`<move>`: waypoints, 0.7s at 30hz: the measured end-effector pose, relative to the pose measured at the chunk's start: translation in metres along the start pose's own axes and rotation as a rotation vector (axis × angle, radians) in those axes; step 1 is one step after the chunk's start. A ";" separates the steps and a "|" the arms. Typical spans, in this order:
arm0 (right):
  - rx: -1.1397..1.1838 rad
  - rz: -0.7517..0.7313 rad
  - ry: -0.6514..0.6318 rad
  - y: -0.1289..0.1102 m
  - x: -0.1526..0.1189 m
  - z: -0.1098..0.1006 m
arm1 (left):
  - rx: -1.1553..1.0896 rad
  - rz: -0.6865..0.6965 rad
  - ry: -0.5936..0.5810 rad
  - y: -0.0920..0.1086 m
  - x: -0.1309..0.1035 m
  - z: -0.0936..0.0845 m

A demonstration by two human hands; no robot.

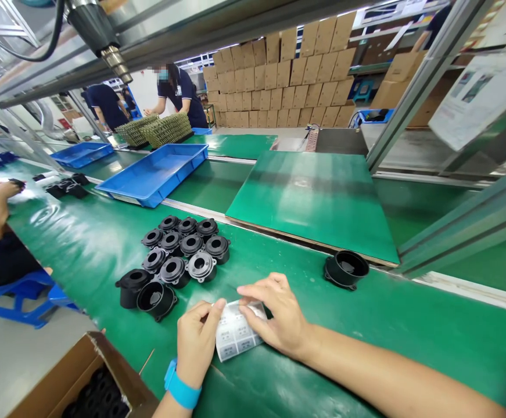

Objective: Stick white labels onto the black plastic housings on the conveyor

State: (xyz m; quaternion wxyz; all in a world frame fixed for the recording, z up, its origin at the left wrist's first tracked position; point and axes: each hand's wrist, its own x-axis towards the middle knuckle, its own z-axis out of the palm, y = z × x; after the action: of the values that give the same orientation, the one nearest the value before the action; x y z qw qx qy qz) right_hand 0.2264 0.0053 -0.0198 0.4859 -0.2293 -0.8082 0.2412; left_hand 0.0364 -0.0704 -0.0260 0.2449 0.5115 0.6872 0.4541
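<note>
A sheet of printed labels (235, 339) sits at six o'clock in the view, over the green table (392, 342). The left hand (198, 334), with a blue wristband (183, 388) at its wrist, has its grip closed on the sheet's upper left corner, thumb on top. The right hand (281, 316) arches over the upper right part, thumb and forefinger apart at the tips; whether its grip has hold of a label, I cannot tell.

Taking the sheet as centre, black round housings (180, 278) crowd together between ten and eleven o'clock, near the left hand. A lone black cup (337, 276) stands upright at two, a green board (309, 194) lies at one, and a blue tray (152, 194) at eleven.
</note>
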 end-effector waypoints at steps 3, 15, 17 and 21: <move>0.013 0.023 -0.010 -0.009 0.000 0.001 | -0.009 -0.010 -0.019 0.001 0.001 0.001; 0.172 0.143 -0.108 -0.006 -0.001 0.008 | -0.111 -0.040 -0.316 0.002 -0.004 0.004; 0.232 0.169 -0.064 -0.007 -0.002 0.008 | -0.093 -0.038 -0.345 0.004 -0.005 0.005; 0.313 0.240 0.086 -0.011 -0.004 0.008 | -0.034 0.017 -0.319 0.011 -0.009 0.007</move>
State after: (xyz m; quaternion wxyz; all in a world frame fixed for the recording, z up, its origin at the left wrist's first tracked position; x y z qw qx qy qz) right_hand 0.2194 -0.0066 -0.0188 0.5174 -0.2555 -0.7064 0.4100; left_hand 0.0506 -0.0748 -0.0208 0.3557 0.5787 0.6273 0.3807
